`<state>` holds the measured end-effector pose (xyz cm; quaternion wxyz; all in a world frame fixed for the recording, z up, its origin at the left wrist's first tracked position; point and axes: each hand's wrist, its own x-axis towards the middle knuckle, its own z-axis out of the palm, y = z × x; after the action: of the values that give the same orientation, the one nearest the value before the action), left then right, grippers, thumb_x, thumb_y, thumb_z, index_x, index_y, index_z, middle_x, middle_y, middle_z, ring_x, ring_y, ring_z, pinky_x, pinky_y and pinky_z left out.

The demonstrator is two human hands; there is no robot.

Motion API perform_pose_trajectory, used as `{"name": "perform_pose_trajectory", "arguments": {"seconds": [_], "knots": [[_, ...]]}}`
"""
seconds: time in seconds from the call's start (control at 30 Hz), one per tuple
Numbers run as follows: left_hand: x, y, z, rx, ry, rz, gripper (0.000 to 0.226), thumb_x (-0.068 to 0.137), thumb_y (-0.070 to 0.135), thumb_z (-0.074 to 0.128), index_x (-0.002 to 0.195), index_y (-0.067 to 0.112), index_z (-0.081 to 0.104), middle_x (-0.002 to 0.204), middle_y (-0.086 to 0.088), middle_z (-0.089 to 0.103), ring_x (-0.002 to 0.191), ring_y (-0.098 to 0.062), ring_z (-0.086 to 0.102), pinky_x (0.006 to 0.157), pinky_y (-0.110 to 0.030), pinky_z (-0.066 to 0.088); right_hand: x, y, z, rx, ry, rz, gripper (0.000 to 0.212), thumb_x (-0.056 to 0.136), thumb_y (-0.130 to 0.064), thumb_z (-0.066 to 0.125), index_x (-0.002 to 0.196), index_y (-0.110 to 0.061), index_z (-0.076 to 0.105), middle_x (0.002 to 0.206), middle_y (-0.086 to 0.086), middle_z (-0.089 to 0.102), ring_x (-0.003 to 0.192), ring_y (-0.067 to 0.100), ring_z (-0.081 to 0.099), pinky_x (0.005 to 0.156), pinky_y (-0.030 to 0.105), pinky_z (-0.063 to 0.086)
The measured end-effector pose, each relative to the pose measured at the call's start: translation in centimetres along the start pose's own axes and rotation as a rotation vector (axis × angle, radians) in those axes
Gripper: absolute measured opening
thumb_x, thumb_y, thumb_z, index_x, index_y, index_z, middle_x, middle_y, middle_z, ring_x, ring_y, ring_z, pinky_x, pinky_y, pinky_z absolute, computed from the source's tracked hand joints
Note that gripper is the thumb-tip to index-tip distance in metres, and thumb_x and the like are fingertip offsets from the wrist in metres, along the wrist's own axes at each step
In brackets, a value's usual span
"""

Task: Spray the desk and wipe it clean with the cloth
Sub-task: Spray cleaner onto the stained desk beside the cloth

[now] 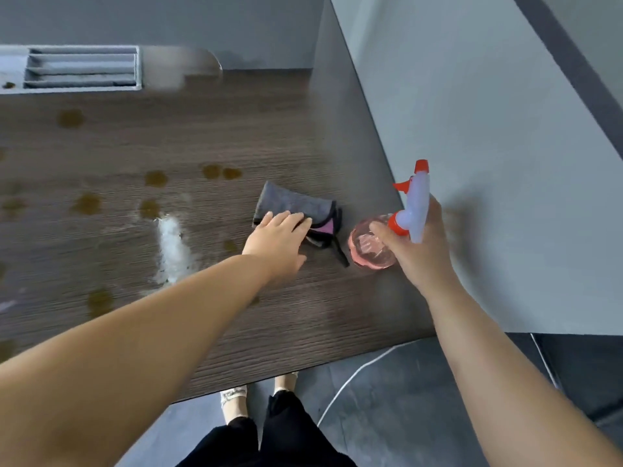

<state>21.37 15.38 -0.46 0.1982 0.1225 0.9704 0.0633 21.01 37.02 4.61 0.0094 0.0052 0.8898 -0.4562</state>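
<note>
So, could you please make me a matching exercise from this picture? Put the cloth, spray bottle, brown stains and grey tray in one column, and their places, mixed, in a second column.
Things:
1. cloth
2. spray bottle
3. brown stains
4. grey tray

Places:
a. gripped by the right hand
b. at the back left, by the wall
c. scattered over the desk
d. under the left hand

Pairs: 1-d, 2-a, 3-c, 4-b.
</note>
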Motion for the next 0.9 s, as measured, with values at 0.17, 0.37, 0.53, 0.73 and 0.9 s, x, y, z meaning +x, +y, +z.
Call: {"name": "perform_pose_trajectory", "arguments": {"seconds": [0.17, 0.37, 0.53, 0.73, 0.9], "knots": [[-1.2, -1.5, -0.9, -0.069, 0.012, -0.134, 0.066, 0.095, 0.044, 0.043, 0.150, 0.020, 0.015, 0.156, -0.003, 0.014, 0.145, -0.024, 0.008, 0.118, -0.040, 0.011, 2.0, -0.8, -0.4, -0.022, -0.132, -0.151, 0.074, 0.082, -0.034, 0.063, 0.145, -0.017, 0.028, 0.135, -0.001, 0.046, 0.111, 0.016, 0.057, 0.093, 0.020, 0.043], [-1.2, -3.4, -2.0, -0.226, 0.021, -0.323, 0.061, 0.095, 0.040, 0.042, 0.148, 0.018, 0.020, 0.154, -0.003, 0.017, 0.142, -0.026, 0.012, 0.113, -0.044, 0.026, 3.4, -0.7, 0.1, 0.041, -0.186, -0.184, 0.053, 0.085, -0.036, 0.055, 0.130, -0.011, 0.044, 0.115, -0.006, 0.050, 0.102, 0.011, 0.054, 0.087, 0.009, 0.039], [-1.0, -5.3, -2.6, -0.300, -0.060, -0.371, 0.058, 0.095, 0.027, 0.038, 0.149, 0.018, 0.019, 0.156, 0.001, 0.012, 0.143, -0.025, 0.009, 0.114, -0.043, 0.026, 3.5, -2.0, 0.9, 0.249, -0.516, 0.132, 0.049, 0.091, -0.036, 0.059, 0.136, -0.033, 0.039, 0.108, 0.000, 0.057, 0.071, 0.016, 0.061, 0.073, 0.029, 0.051], [-1.2, -6.1, -2.3, -0.302, -0.190, -0.354, 0.057, 0.096, 0.024, 0.034, 0.150, 0.018, 0.017, 0.158, 0.002, 0.006, 0.144, -0.026, 0.008, 0.115, -0.039, 0.021, 2.7, -3.2, 4.3, 0.211, -0.658, 0.439, 0.024, 0.091, -0.036, 0.060, 0.114, -0.032, 0.057, 0.099, 0.007, 0.067, 0.056, 0.019, 0.058, 0.069, 0.032, 0.051], [-1.5, -6.4, -2.4, -0.243, -0.255, -0.324, 0.058, 0.096, 0.025, 0.032, 0.151, 0.019, 0.014, 0.158, 0.003, 0.000, 0.144, -0.027, 0.005, 0.115, -0.038, 0.019, 3.1, -4.6, 6.5, 0.127, -0.675, 0.551, 0.027, 0.091, -0.032, 0.061, 0.103, -0.008, 0.062, 0.088, 0.007, 0.062, 0.055, 0.016, 0.055, 0.049, 0.019, 0.048]]}}
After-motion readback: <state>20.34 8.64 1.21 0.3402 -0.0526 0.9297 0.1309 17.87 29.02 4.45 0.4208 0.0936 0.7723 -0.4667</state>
